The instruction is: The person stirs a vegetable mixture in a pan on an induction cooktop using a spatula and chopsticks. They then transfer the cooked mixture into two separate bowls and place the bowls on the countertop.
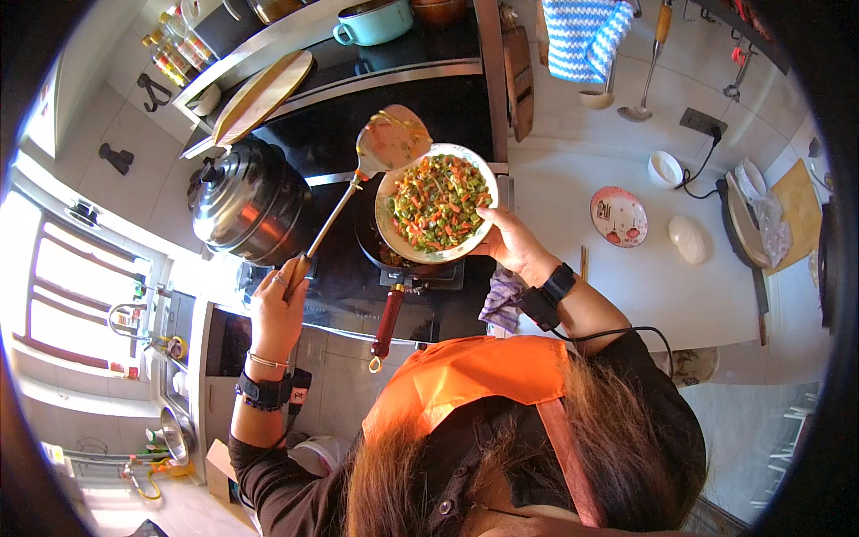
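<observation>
My left hand grips the wooden handle of a wok spatula. Its broad blade, with food bits stuck to it, is up beside the far left rim of a plate. That white patterned plate is in my right hand, the thumb over its rim. Cooked diced vegetables, green, orange and red, fill most of it. Under the plate, a frying pan rests on the stove, largely hidden, with food bits inside. The pan's dark red handle points towards me.
A large lidded steel pot stands left on the black stove. At right, the white counter bears a red-patterned plate, a pale dough-like lump and a white bowl. A purple cloth lies near the stove's right edge.
</observation>
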`<state>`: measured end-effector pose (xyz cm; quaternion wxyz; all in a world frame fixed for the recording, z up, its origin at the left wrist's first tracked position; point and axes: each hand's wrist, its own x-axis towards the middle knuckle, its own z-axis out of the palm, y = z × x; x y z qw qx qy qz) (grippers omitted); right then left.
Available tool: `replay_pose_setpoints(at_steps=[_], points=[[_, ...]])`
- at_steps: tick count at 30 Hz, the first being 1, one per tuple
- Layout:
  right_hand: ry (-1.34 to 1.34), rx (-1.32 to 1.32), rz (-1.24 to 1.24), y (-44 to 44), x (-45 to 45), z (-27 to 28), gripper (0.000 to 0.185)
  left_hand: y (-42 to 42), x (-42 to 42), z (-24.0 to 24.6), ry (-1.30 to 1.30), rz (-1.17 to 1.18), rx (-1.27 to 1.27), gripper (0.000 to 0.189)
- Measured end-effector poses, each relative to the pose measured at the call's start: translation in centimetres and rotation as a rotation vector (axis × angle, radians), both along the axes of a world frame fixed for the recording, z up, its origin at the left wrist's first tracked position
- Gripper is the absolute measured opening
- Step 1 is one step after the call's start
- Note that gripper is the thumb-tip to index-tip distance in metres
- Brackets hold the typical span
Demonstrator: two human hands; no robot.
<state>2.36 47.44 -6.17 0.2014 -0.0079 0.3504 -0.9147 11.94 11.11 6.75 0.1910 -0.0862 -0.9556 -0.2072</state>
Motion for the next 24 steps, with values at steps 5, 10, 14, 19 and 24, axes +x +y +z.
replay_pose_setpoints(at_steps=[5, 10, 14, 19, 24], points=[[0.062, -0.085, -0.028, 4.2, 2.3, -0.8, 0.050, -1.6, -1.0, -2.1, -0.338, 0.200, 0.283, 0.031], [-0.081, -0.008, -0.210, 12.0, 6.9, -3.3, 0.058, -1.2, -3.9, -4.3, -0.561, 0.056, 0.060, 0.029], [-0.082, 0.134, -0.332, 15.8, 10.4, -6.4, 0.058, 1.0, -6.0, -5.5, -0.725, -0.055, 0.198, 0.031], [-0.095, 0.105, -0.288, 16.0, 12.3, -11.1, 0.056, 3.8, -7.4, -6.7, -0.845, -0.041, 0.189, 0.032], [-0.208, 0.031, -0.334, 15.5, 13.1, -15.3, 0.050, 5.2, -7.7, -8.3, -0.890, -0.018, 0.226, 0.034]])
